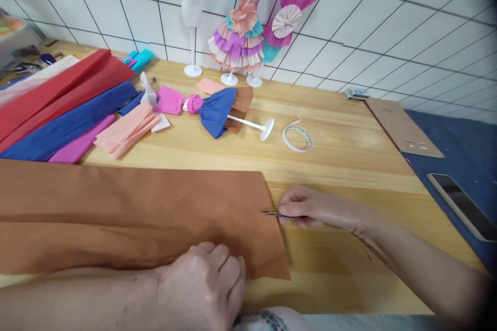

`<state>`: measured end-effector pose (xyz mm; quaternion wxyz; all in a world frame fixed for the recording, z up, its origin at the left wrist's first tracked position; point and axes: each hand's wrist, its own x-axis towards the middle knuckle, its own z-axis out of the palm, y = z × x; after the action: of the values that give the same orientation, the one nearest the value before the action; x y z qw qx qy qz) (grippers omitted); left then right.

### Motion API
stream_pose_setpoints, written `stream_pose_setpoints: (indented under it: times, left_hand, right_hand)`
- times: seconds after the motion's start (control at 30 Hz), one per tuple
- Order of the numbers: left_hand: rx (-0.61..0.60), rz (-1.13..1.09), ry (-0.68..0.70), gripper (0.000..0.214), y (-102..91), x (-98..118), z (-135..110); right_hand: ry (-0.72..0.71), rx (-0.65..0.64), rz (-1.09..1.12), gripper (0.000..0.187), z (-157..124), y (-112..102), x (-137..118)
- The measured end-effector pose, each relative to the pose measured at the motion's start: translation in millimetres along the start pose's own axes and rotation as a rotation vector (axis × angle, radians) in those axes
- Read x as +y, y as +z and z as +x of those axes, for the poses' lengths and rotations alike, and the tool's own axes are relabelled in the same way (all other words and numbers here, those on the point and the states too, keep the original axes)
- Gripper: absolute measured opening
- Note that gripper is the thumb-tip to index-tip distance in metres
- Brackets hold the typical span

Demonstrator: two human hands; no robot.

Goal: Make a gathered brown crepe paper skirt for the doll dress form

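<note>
A long sheet of brown crepe paper (128, 212) lies flat across the near part of the wooden table (349, 155). My right hand (310, 208) is closed on small scissors (274, 213), whose blades meet the sheet's right edge. My left hand (202, 287) is a closed fist that rests on the sheet's near edge and presses it down. Whether anything is inside that fist is hidden.
Red, blue, pink and peach paper rolls (66, 108) lie at the left. A toppled mannequin in a blue and brown paper skirt (223, 109) and a tape ring (297, 138) lie mid-table. Dressed mannequins (243, 26) stand at the wall. Cardboard (402, 126) and a phone (462, 206) are right.
</note>
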<state>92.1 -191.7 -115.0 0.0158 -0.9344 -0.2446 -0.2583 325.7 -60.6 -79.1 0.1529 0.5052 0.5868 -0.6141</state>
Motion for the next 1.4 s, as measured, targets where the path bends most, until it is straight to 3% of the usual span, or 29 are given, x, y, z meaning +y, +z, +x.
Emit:
stream_pose_setpoints:
  times: [0.43, 0.7, 1.4]
  left_hand:
    - [0.005, 0.007, -0.003, 0.008, -1.4, -1, 2]
    - [0.016, 0.039, 0.002, 0.011, 0.4, 1, -1]
    - [0.022, 0.001, 0.015, 0.012, 0.1, 2, 0]
  right_hand:
    - [-0.006, 0.037, 0.05, 0.027, 4, 5, 1]
    - [-0.013, -0.003, 0.078, 0.031, 5, 2, 6]
    - [0.03, 0.039, 0.008, 0.034, 5, 8, -5]
